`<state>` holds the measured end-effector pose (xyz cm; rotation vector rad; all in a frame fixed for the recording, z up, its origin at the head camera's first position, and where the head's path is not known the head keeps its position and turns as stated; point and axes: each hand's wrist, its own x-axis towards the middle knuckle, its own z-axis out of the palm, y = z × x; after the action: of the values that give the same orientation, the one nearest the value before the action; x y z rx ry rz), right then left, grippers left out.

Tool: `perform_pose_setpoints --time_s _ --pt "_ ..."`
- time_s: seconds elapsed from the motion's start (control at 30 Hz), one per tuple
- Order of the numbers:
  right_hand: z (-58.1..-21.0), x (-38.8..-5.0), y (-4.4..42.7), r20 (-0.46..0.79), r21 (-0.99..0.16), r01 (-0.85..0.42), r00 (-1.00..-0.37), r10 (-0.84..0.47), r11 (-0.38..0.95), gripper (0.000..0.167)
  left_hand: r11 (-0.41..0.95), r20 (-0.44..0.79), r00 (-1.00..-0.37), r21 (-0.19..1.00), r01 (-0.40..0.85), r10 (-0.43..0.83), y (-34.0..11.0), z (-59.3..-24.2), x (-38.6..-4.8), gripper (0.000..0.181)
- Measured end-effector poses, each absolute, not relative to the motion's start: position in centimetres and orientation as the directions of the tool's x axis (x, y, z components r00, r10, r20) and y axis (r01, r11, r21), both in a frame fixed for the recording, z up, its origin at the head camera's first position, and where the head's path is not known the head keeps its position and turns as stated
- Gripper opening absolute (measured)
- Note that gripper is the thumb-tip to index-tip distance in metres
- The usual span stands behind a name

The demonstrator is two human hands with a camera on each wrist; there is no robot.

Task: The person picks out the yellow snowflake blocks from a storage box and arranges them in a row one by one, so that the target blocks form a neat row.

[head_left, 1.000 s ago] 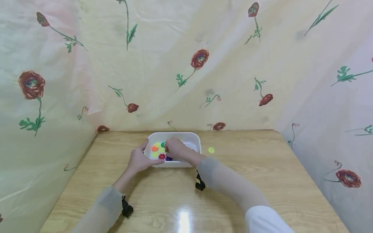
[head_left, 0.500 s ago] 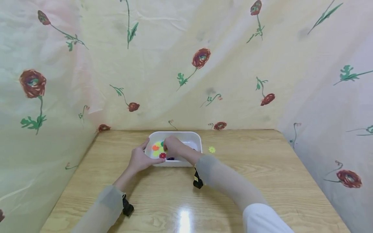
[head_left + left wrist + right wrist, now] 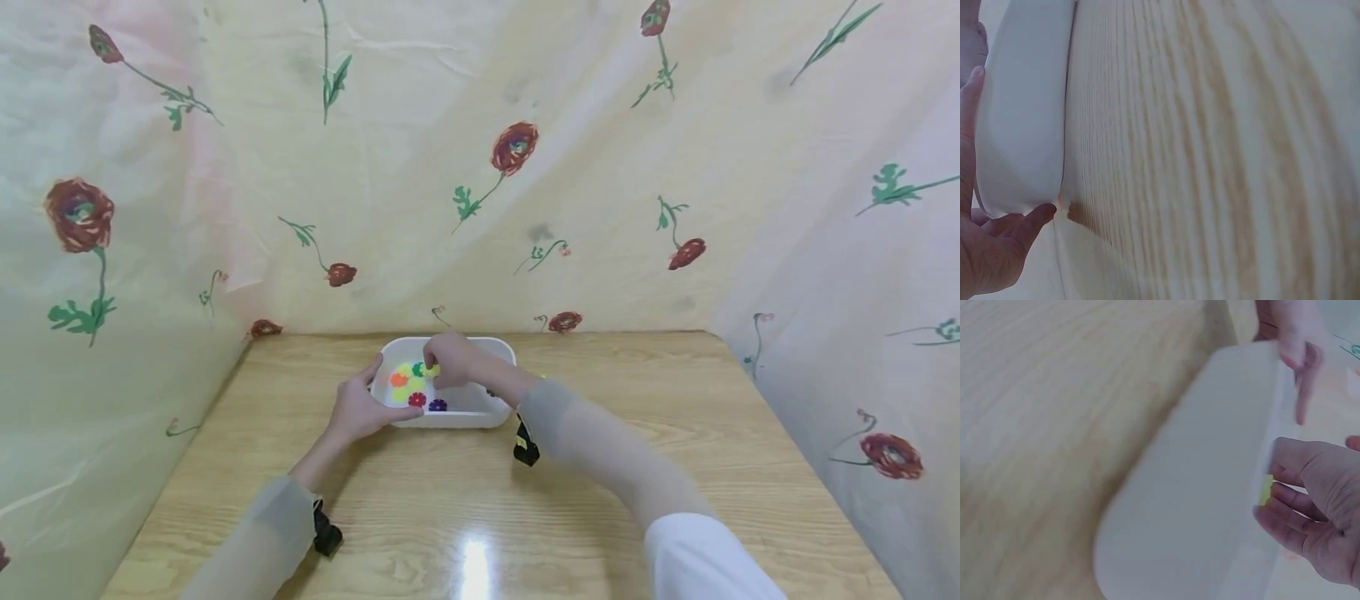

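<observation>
A white plastic tray [image 3: 455, 421] stands near the table's far edge. Around its left end my left hand [image 3: 358, 408] grips, thumb along the near rim and fingers at the short side; the left wrist view has the same hand [image 3: 991, 250] against the tray wall [image 3: 1022, 125]. Over the tray's middle, my right hand [image 3: 453, 360] pinches a yellow flower-shaped plastic piece [image 3: 1266, 489]. Inside lie several such pieces at the left: an orange piece [image 3: 399, 380], a red piece [image 3: 417, 401], yellow ones and a green one. A dark purple piece [image 3: 438, 405] lies near the front wall.
The tray rests on a wood-grain table [image 3: 420, 508]. Beside the tray, a yellow piece [image 3: 543, 377] on the table is mostly hidden by my right forearm. A floral cloth [image 3: 390, 208] hangs behind and at both sides.
My right hand has risen and shifted slightly right, with a yellow piece showing at its fingertips. The purple piece is uncovered; the loose table piece is now mostly covered. My left hand stays put.
</observation>
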<state>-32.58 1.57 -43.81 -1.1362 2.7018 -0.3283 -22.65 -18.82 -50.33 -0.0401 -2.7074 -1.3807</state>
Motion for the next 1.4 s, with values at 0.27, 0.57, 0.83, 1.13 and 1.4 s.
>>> perform_pose_setpoints --time_s 0.27,0.57,0.83,1.13,1.4 --pt "-41.2 -34.0 3.9 -0.022 -0.280 -0.693 -0.687 -0.727 0.664 0.026 0.593 0.081 -0.996 0.804 0.041 -0.040 -18.7 -50.4 -22.6 0.122" --pt "-40.0 -35.0 6.8 0.051 -0.255 -0.681 -0.719 -0.693 0.687 0.026 0.600 0.090 -0.995 0.798 0.045 -0.044 -18.6 -50.6 -22.7 0.126" --pt "-39.3 -35.6 9.6 0.069 -0.250 -0.658 -0.743 -0.665 0.710 0.026 0.596 0.106 -0.993 0.801 0.060 -0.042 -18.7 -50.9 -22.9 0.125" --pt "-39.8 -36.3 12.5 0.086 -0.253 -0.639 -0.763 -0.641 0.727 0.024 0.612 0.092 -0.995 0.790 0.044 -0.048 -18.6 -50.8 -22.8 0.124" --pt "-39.8 -36.3 14.2 0.140 -0.245 -0.648 -0.760 -0.635 0.721 0.023 0.604 0.088 -0.995 0.796 0.043 -0.045 -18.7 -50.9 -22.8 0.124"
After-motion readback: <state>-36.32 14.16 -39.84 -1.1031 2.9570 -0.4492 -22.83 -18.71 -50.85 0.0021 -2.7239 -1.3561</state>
